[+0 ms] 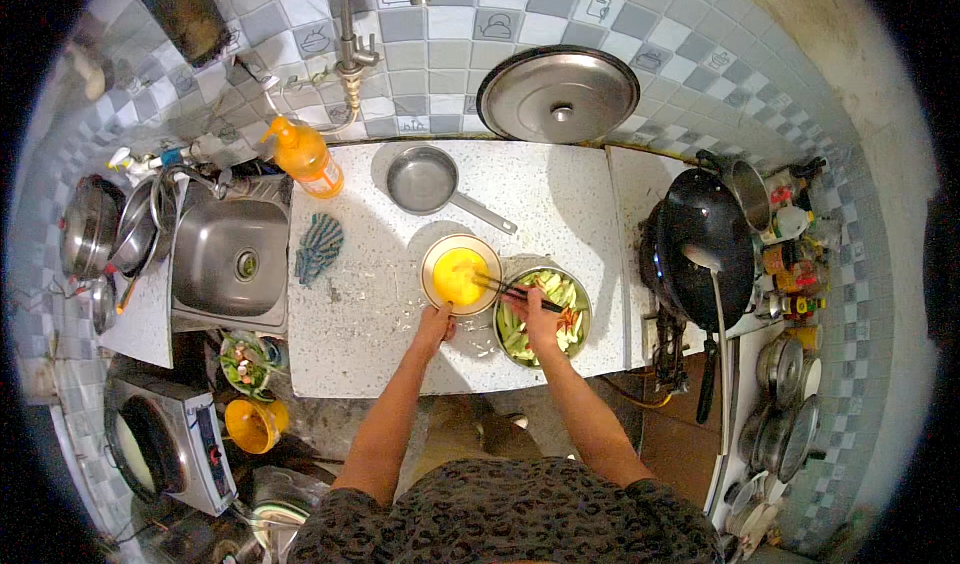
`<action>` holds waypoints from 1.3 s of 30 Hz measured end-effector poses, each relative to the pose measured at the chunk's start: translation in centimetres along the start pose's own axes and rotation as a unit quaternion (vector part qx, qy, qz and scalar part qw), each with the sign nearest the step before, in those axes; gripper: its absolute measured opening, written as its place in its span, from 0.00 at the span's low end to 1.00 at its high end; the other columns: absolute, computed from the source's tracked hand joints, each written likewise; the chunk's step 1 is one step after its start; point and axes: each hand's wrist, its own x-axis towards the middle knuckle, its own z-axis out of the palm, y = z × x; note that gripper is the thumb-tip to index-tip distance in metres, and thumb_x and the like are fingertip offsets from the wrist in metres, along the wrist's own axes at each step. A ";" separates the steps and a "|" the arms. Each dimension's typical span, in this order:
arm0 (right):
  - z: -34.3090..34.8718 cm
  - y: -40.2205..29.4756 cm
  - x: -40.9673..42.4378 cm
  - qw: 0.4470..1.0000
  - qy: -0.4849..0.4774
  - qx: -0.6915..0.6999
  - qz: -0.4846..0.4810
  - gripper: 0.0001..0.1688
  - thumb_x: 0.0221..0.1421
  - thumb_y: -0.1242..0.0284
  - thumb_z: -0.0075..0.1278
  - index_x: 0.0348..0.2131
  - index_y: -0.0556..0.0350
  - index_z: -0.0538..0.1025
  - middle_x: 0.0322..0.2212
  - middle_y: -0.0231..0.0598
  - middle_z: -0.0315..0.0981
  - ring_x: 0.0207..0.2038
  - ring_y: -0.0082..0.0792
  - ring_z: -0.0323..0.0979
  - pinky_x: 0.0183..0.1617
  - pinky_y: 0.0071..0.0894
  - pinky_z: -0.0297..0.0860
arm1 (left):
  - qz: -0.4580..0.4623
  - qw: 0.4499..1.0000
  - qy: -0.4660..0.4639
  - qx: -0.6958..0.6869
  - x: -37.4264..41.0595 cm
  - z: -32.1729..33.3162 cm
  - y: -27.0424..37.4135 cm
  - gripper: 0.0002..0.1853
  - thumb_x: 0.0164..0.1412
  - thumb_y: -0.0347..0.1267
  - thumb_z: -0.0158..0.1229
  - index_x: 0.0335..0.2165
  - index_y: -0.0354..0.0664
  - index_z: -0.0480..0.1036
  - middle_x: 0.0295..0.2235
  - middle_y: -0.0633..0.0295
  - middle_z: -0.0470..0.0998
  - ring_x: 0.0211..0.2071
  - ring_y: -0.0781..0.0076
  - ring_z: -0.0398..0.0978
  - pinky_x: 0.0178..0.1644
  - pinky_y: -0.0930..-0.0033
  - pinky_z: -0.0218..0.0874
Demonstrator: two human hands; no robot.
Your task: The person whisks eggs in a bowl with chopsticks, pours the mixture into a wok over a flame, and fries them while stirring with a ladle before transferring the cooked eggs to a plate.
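Observation:
Yellow beaten egg (457,277) fills the middle of a bowl with a pale rim (431,297) on the speckled counter. My left hand (437,327) grips the near edge of that bowl. Dark chopsticks (510,288) are held in my right hand (536,316), their blurred tips reaching into the egg. Below my right hand stands a metal bowl (504,348) of cut green vegetable pieces (559,288), with some red pieces among them. Part of these vegetables is hidden by my right hand and wrist.
A small grey pan (422,180) lies behind the egg bowl. Left are a striped cloth (319,247), an orange pump bottle (309,160) and a steel sink (225,252). Right, a black wok (705,219) with a spatula (718,301) sits on a stove. A large lid (559,95) leans on the tiles.

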 end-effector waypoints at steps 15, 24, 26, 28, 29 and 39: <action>1.4 -4.5 -0.6 0.998 -0.037 0.014 0.053 0.21 0.60 0.64 0.37 0.38 0.70 0.68 0.34 0.52 0.72 0.33 0.37 0.74 0.37 0.27 0.72 | -0.004 0.992 -0.024 0.126 -3.8 -0.6 6.7 0.15 0.55 0.33 0.48 0.16 0.37 0.64 0.10 0.66 0.61 0.07 0.79 0.54 0.10 0.74 0.39; 0.9 -7.9 -4.6 0.999 -0.027 -0.010 0.042 0.24 0.59 0.62 0.38 0.39 0.69 0.68 0.32 0.50 0.73 0.33 0.35 0.75 0.32 0.24 0.71 | -0.034 0.970 -0.101 0.217 -8.1 0.6 10.2 0.18 0.56 0.38 0.48 0.14 0.43 0.61 0.09 0.68 0.59 0.08 0.79 0.52 0.11 0.72 0.40; -0.3 -7.6 -5.5 0.996 -0.047 -0.054 0.054 0.24 0.59 0.61 0.38 0.40 0.67 0.69 0.29 0.47 0.74 0.33 0.31 0.75 0.29 0.21 0.69 | -0.032 0.967 -0.124 0.219 -8.7 1.3 10.5 0.18 0.57 0.38 0.48 0.14 0.45 0.60 0.09 0.68 0.58 0.08 0.79 0.51 0.11 0.72 0.39; 0.3 -8.7 -6.8 0.996 -0.072 -0.040 0.039 0.24 0.59 0.61 0.37 0.39 0.68 0.69 0.29 0.48 0.74 0.30 0.31 0.75 0.29 0.21 0.70 | -0.048 0.971 -0.115 0.206 -9.2 1.6 10.6 0.18 0.57 0.37 0.47 0.14 0.45 0.59 0.09 0.69 0.57 0.08 0.79 0.51 0.11 0.73 0.39; 0.9 -9.7 -7.6 0.998 0.012 0.047 0.032 0.23 0.59 0.63 0.37 0.38 0.71 0.68 0.31 0.51 0.74 0.29 0.34 0.75 0.30 0.24 0.71 | -0.052 0.970 -0.120 0.206 -9.4 1.5 10.6 0.17 0.57 0.38 0.47 0.14 0.45 0.59 0.09 0.69 0.57 0.08 0.80 0.51 0.11 0.73 0.39; -2.2 -13.3 -12.1 0.998 -0.059 -0.027 0.026 0.22 0.60 0.66 0.35 0.39 0.74 0.67 0.33 0.55 0.72 0.32 0.39 0.75 0.38 0.30 0.73 | -0.052 0.953 -0.174 0.241 -11.5 5.3 12.5 0.14 0.56 0.34 0.46 0.17 0.42 0.62 0.08 0.69 0.57 0.07 0.80 0.51 0.10 0.73 0.40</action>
